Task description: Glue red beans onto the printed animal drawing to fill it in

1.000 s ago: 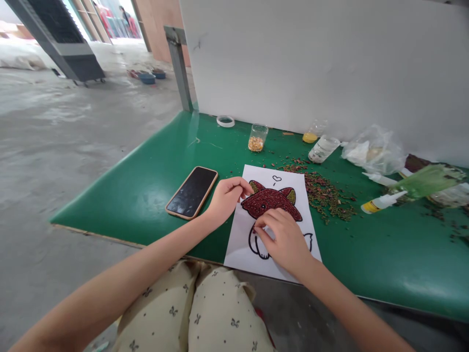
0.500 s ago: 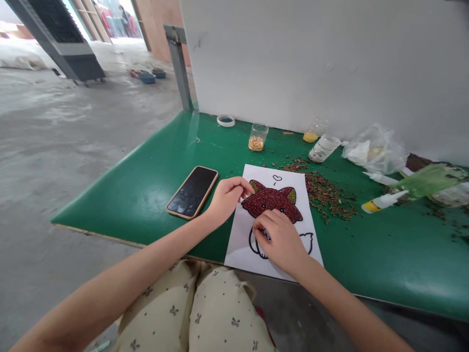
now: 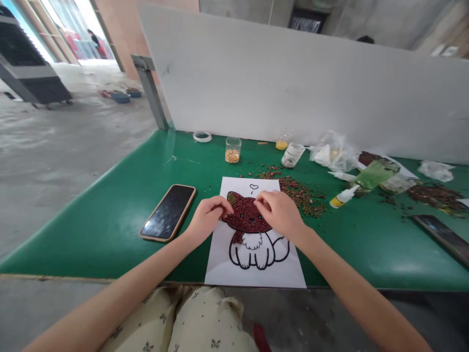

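Observation:
A white sheet of paper [image 3: 218, 261] with a black-outlined fox drawing [image 3: 252, 220] lies at the table's front edge. Dark red seeds or grains cover the fox's head and a patch below it; one visible ear is partly green. My left hand [image 3: 208, 217] is at the left side of the head, its fingers curled together at the tips. Over the right side of the head, my right hand [image 3: 284, 212] pinches thumb against fingers, hiding the other ear. Whatever either pinch holds is too small to make out.
A phone [image 3: 168, 212] lies left of the paper. Loose red and green grains [image 3: 302, 195] are spread to its right, near a glue bottle [image 3: 343, 196]. Behind stand a cup of corn kernels [image 3: 233, 150], a tape roll [image 3: 202, 137] and a plastic bag [image 3: 335, 151]. Another phone [image 3: 441, 237] lies far right.
My right hand has moved up from the fox's body to its head, uncovering the body. My left hand stays by the head's left side. The camera view has shifted right.

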{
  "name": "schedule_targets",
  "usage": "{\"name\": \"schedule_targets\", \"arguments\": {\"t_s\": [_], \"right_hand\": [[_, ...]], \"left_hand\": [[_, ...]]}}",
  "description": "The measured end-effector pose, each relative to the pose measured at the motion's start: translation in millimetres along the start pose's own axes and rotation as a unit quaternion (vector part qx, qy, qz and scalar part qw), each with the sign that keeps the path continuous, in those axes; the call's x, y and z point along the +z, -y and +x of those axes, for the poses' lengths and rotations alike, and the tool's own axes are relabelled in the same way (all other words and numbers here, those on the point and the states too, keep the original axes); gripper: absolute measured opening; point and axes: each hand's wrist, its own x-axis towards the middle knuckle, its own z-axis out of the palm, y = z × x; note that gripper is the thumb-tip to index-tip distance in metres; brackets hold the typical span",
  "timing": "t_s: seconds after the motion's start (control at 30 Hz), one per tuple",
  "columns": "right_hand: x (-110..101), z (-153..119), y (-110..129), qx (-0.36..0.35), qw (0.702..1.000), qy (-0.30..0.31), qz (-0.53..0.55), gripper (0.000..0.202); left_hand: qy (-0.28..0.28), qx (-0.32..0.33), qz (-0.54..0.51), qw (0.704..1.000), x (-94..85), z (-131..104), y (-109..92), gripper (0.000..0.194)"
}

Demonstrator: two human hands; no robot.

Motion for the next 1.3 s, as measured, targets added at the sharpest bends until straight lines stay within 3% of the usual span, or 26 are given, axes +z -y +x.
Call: {"name": "schedule_targets", "arguments": {"t_s": [0.13,0.23,0.33,0.43,0.53,0.6,0.63,0.7,0.77,0.83,0.9,0.97,1.03,1.1,1.2,1.3], "right_hand": [[6,11,-51,0.084,0.996,-0.037,0.011,0.017],[16,8,-81,0.108,0.989,-0.076,0.06,0.021],[19,7,-91,0.117,0.986,-0.092,0.078,0.023],[8,5,-87,0.104,0.985,-0.109,0.082,0.023],[-22,-12,-91,0.09,0.966,-0.235,0.053,0.029],[-49,-32,-108,0.184,0.908,-0.375,0.025,0.042],[-63,-43,-121,0.254,0.876,-0.41,0.008,0.052],[-88,-58,-153,0.307,0.869,-0.388,-0.001,0.054],[-106,-60,-185,0.346,0.887,-0.305,-0.013,0.043],[-118,-50,-209,0.392,0.896,-0.204,-0.041,0.038],[-123,-33,-217,0.401,0.903,-0.15,-0.044,0.034],[-120,-17,-204,0.392,0.909,-0.136,-0.042,0.035],[-107,-5,-170,0.361,0.921,-0.14,-0.045,0.036],[-82,3,-123,0.25,0.956,-0.142,-0.061,0.033],[-34,12,-57,0.082,0.994,-0.048,-0.06,0.024],[7,21,-29,-0.056,0.997,-0.031,-0.051,0.019]], "left_hand": [[-0.004,-0.006,0.04,0.999,-3.6,2,5,0.022],[-0.031,-0.012,0.078,0.996,-6.6,5,12,0.021],[-0.042,-0.019,0.109,0.993,-8.4,6,19,0.02],[-0.044,-0.022,0.138,0.989,-10.3,6,22,0.021],[-0.049,-0.017,0.151,0.987,-13.1,6,22,0.021],[-0.061,-0.016,0.158,0.985,-15.1,6,21,0.02],[-0.065,-0.016,0.16,0.985,-15.8,7,21,0.02],[-0.069,-0.017,0.163,0.984,-16.4,8,19,0.02],[-0.067,-0.018,0.164,0.984,-16.2,9,18,0.02],[-0.059,-0.018,0.166,0.984,-15.7,10,18,0.019],[-0.052,-0.02,0.166,0.985,-15.7,11,18,0.019],[-0.053,-0.024,0.163,0.985,-16.1,11,18,0.02],[-0.057,-0.028,0.158,0.985,-16.6,11,19,0.022],[-0.051,-0.031,0.155,0.986,-16.6,11,20,0.025],[-0.03,-0.033,0.163,0.986,-16.0,11,20,0.025],[-0.021,-0.034,0.163,0.986,-15.9,10,20,0.024]]}}
